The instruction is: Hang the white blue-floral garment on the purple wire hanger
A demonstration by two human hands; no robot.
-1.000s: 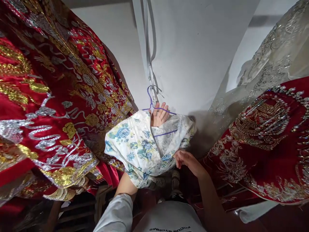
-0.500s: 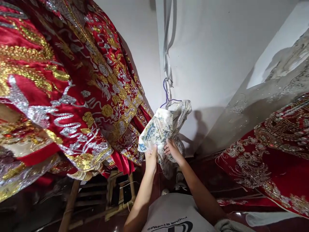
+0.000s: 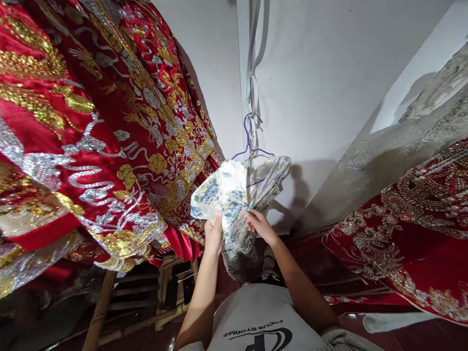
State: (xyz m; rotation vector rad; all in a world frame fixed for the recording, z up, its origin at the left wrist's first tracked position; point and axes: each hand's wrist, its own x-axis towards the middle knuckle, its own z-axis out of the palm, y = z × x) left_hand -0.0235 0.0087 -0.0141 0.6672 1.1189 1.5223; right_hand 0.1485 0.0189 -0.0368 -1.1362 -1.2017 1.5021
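Observation:
A pale dress [image 3: 234, 187] with blue and green floral print hangs on a thin purple clothes hanger [image 3: 247, 141], its front spread apart so part of the hanger shows inside. My left hand [image 3: 215, 234] grips the printed cloth at its lower left, thumb on top and fingers hidden behind. On the other edge, my right hand [image 3: 258, 225] pinches the fabric between closed fingers. Below both hands the gathered skirt of the dress droops toward the floor.
Red garments with gold and silver embroidery [image 3: 146, 107] hang close on the left. Another beaded red garment [image 3: 413, 234] is on the right, near sheer sequined cloth [image 3: 365, 170]. A bamboo rack [image 3: 175, 287] stands low at left. Grey straps [image 3: 253, 73] run down the white wall.
The left hand has moved left, pulling the floral cloth wider. My right hand has closed on the dress edge, and the opening between the two sides has grown.

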